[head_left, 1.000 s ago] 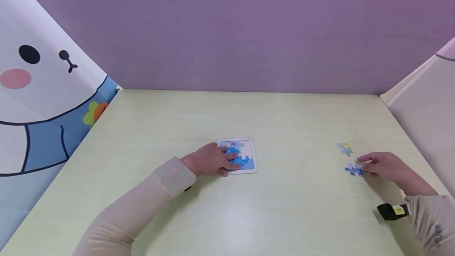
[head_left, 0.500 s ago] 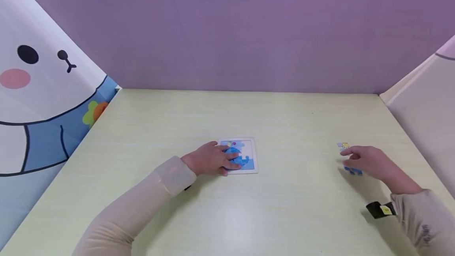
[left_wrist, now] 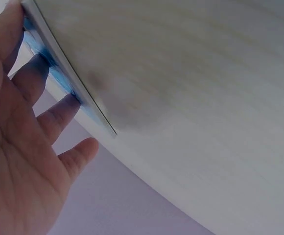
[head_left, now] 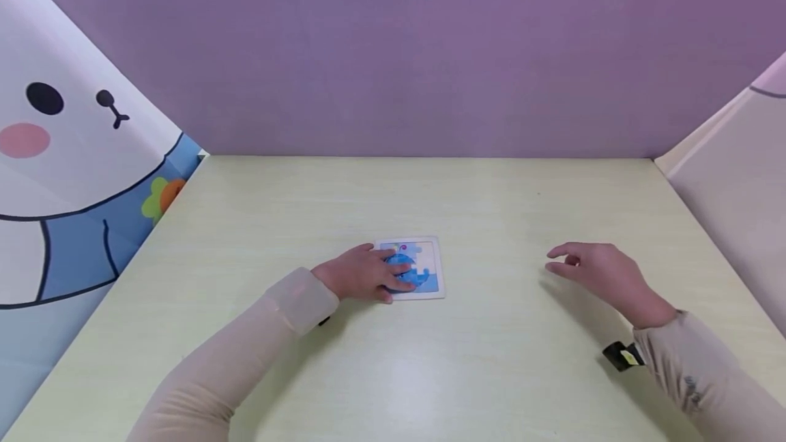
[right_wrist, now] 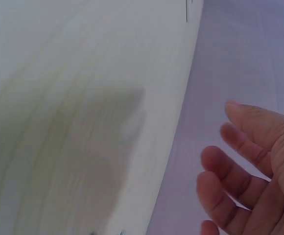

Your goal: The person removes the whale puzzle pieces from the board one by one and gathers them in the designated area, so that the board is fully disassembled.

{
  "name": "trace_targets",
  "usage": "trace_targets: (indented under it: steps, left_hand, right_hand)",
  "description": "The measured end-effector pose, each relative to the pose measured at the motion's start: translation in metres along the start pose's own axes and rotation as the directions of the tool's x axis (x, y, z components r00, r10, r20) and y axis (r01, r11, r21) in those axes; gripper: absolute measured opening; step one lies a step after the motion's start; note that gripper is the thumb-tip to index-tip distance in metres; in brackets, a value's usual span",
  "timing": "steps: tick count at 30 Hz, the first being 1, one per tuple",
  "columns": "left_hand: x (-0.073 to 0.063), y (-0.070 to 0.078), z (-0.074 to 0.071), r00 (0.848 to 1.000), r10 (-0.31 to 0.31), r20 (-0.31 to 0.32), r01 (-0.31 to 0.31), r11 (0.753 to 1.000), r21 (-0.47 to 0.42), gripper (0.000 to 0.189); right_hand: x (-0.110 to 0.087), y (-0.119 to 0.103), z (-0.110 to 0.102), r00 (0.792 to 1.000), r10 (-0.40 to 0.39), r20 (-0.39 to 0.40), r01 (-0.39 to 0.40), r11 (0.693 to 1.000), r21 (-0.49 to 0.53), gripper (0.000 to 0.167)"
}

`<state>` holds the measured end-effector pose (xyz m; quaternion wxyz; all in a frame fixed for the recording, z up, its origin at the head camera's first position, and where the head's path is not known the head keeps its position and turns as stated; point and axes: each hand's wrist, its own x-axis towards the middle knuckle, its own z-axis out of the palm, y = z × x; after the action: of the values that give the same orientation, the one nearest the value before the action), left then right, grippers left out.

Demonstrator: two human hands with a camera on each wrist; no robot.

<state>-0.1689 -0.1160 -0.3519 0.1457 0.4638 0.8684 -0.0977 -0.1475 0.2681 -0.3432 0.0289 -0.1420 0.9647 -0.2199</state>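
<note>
My left hand (head_left: 359, 273) lies over the left part of a small square jigsaw puzzle (head_left: 434, 266) in a white frame, fingers spread straight across its blue picture. A pale unfilled patch shows at the right of that picture. The left wrist view has the fingers along the raised frame edge (left_wrist: 68, 68). Over the right side of the table, my right hand (head_left: 608, 278) hovers with thumb and index finger apart. Its fingers (right_wrist: 225, 166) are loosely bent in the right wrist view, with nothing visible between them. The loose puzzle pieces are hidden below it in the head view.
A pale wood-grain table (head_left: 491, 374) spreads beneath both hands. Behind it rises a purple backdrop (head_left: 393, 53). Cloth panels stand at both sides, the left panel (head_left: 61, 176) printed with a cartoon animal.
My right hand has moved left, away from the right edge and over the loose pieces, which are now out of sight. The left hand and framed puzzle have stayed put.
</note>
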Motion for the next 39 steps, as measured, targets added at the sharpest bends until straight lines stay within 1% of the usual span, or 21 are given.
trace_targets:
  steps: [5,9,13,18,25,31,33,36,39]
  left_hand:
    - [-0.001,-0.002,0.002,1.0,0.003,0.002,-0.003,1.0,0.009,0.044]
    - [-0.001,-0.003,0.004,1.0,0.005,0.0,-0.005,1.0,0.003,0.044]
    - [-0.001,-0.003,0.006,1.0,0.0,0.007,0.0,1.0,-0.004,0.045]
    - [-0.003,-0.004,0.006,1.0,-0.012,0.016,0.012,1.0,-0.011,0.045]
    - [-0.005,-0.004,0.005,1.0,-0.015,0.018,0.015,1.0,-0.009,0.045]
    - [-0.006,-0.003,0.004,1.0,-0.002,0.003,0.002,1.0,0.003,0.045]
    - [-0.006,-0.003,0.003,1.0,0.01,-0.002,-0.01,1.0,0.005,0.045]
    - [-0.005,-0.003,0.004,1.0,0.015,0.011,-0.015,0.999,-0.045,0.045]
    - [-0.003,-0.002,0.003,0.999,0.011,0.031,-0.007,0.992,-0.126,0.045]
  right_hand:
    - [0.004,-0.01,0.008,0.997,-0.063,-0.038,0.062,0.998,-0.033,0.026]
    - [0.007,-0.016,0.015,0.993,-0.109,-0.044,0.106,0.993,-0.059,0.025]
    - [0.01,-0.024,0.021,0.991,-0.13,-0.031,0.128,0.99,-0.055,0.024]
    - [0.017,-0.036,0.026,0.987,-0.161,0.005,0.161,0.985,-0.063,0.024]
    - [0.026,-0.051,0.033,0.975,-0.222,0.009,0.222,0.971,-0.091,0.022]
    - [0.034,-0.064,0.04,0.96,-0.279,0.011,0.278,0.952,-0.128,0.02]
    - [0.036,-0.069,0.041,0.956,-0.291,0.024,0.292,0.946,-0.14,0.019]
    - [0.038,-0.075,0.044,0.951,-0.306,0.045,0.309,0.938,-0.157,0.02]
    - [0.04,-0.08,0.046,0.95,-0.304,0.069,0.311,0.937,-0.156,0.02]
